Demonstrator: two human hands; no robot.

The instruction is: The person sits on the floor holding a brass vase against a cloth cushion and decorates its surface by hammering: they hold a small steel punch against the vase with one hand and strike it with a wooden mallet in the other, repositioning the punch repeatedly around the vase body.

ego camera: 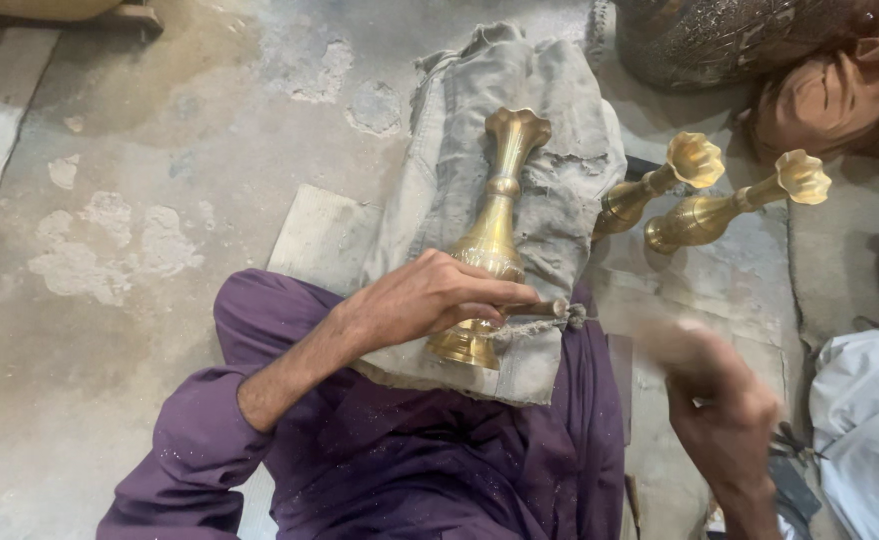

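Brass vase [495, 235] lies flat on a grey folded cloth [550, 140] across the lap, flared mouth pointing away. Left hand [430, 295] presses its lower body, fingers pinching a small metal tool [550, 308] beside the base. Right hand [725, 400], right of the vase, is blurred; grip unclear. Two more brass vases [705, 195] lie on the concrete floor [130, 200] beyond the cloth's right edge.

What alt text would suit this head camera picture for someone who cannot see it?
A person's left hand steadies a brass vase lying on a grey cloth and holds a thin tool against it. The right hand is blurred. Two more brass vases lie on the concrete floor.
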